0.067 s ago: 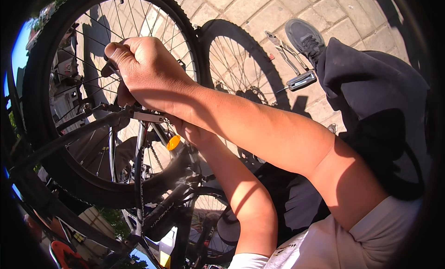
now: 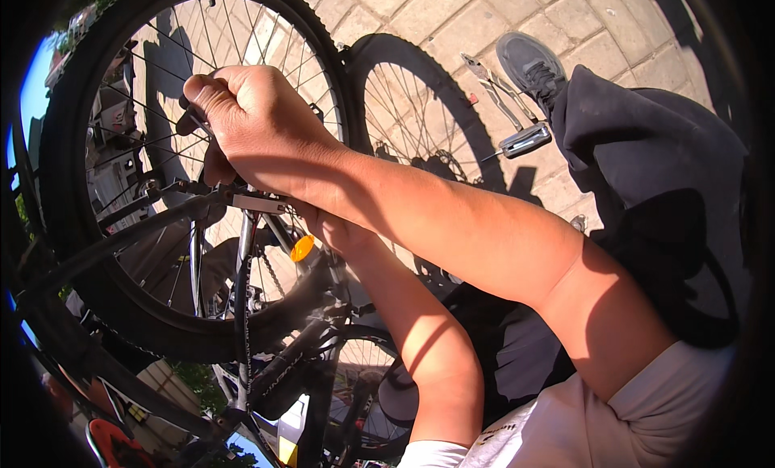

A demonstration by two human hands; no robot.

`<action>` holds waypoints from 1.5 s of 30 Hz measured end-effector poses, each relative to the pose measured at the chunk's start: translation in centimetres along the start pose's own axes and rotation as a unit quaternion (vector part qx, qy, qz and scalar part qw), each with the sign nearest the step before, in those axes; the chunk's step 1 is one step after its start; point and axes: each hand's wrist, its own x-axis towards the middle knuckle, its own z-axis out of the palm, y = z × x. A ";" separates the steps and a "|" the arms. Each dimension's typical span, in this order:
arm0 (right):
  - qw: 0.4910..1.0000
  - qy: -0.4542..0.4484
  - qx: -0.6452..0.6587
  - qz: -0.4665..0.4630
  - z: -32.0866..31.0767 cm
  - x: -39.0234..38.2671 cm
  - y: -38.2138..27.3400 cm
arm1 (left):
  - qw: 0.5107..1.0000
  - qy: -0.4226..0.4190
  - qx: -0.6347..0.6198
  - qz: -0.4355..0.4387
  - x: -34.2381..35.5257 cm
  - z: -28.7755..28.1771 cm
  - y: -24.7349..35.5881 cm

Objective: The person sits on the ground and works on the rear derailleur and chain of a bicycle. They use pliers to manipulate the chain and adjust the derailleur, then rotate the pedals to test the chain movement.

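My right hand [image 2: 257,123] is closed, thumb uppermost, beside the spokes of a bicycle wheel [image 2: 53,153]. A short dark end [image 2: 187,123] shows beyond its fist; what the fist holds is mostly hidden. My left hand [image 2: 327,226] reaches in beneath the right forearm, and its fingers are out of sight. Just below the right fist lie a flat silver metal piece [image 2: 258,203] and a black frame tube [image 2: 121,240]. An oval orange reflector [image 2: 302,248] sits close to the left wrist.
On the sunlit paving lie pliers [image 2: 499,89] and a folding multi-tool [image 2: 525,140], near a grey shoe [image 2: 529,60]. The wheel's shadow [image 2: 416,105] falls on the paving. More bicycle frame tubes [image 2: 242,307] and another wheel [image 2: 371,347] crowd the lower left.
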 end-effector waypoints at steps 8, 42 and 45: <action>0.976 -0.108 -0.187 -0.007 -0.1 0.6 -1.2 | 0.979 0.018 -0.177 -0.103 0.6 0.1 0.3; 0.933 -0.235 -0.235 -0.140 -0.1 0.0 -2.0 | 0.989 0.036 -0.122 -0.077 0.4 0.4 0.4; 0.961 -0.187 -0.197 -0.053 -1.4 -1.2 -1.1 | 0.992 -0.058 -0.057 -0.096 0.7 -0.4 0.6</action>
